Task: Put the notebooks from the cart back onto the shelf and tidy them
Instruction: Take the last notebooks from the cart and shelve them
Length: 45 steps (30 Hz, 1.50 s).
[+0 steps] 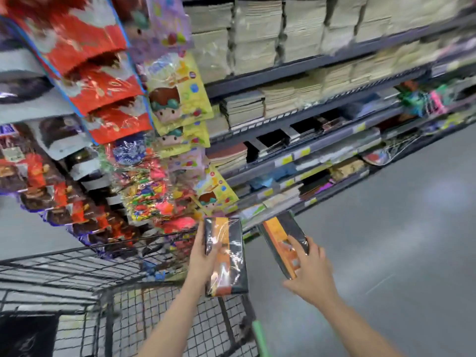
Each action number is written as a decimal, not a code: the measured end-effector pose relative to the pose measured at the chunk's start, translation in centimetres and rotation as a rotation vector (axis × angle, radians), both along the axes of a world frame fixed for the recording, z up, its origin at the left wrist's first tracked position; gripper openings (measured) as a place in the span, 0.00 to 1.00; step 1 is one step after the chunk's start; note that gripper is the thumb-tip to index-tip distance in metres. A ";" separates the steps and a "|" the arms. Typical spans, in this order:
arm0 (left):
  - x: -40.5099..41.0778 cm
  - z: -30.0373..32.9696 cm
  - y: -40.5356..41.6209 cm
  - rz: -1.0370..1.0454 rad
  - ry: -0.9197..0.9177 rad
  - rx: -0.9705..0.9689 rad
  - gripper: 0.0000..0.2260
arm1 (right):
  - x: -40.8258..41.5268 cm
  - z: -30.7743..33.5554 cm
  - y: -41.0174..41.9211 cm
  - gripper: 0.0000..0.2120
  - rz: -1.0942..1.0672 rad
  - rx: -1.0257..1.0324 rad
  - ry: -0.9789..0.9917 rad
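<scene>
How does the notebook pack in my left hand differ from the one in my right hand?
The left pack faces the camera nearly flat, showing its broad cover; the right pack is turned more edge-on and slanted. The left hand grips its pack from the side, above the cart; the right hand holds its pack from the near end, over the floor. Both are black and orange in shiny wrap.

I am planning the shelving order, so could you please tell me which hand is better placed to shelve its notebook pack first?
Probably the right hand: its notebook pack already points at the shelf, while the left hand holds its pack above the cart.
</scene>
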<state>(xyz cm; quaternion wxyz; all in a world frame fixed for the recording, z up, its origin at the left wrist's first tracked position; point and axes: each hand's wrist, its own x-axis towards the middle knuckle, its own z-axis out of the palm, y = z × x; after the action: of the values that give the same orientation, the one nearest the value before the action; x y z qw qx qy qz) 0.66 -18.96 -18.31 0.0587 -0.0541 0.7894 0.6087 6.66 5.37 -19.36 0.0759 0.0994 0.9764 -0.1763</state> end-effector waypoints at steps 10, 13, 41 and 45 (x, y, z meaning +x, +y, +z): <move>-3.2 -0.1 23.7 0.022 0.043 -0.046 0.31 | -3.5 0.8 24.2 0.47 0.043 -0.006 -0.004; -5.1 -0.7 28.6 0.014 0.002 -0.035 0.31 | -5.0 0.4 29.5 0.47 0.018 -0.017 -0.006; -33.2 -3.9 55.9 0.267 -0.106 0.050 0.29 | -37.1 -0.9 58.9 0.47 0.113 -0.051 0.008; -34.8 -2.9 58.5 0.341 -0.029 0.022 0.30 | -40.9 -0.8 61.5 0.46 0.184 -0.077 0.064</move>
<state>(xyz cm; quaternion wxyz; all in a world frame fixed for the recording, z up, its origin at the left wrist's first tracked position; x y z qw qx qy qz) -34.13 39.51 -21.16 -0.0336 -0.1956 0.7609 0.6177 -34.27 66.88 -20.14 0.0643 0.0006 0.9758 -0.2090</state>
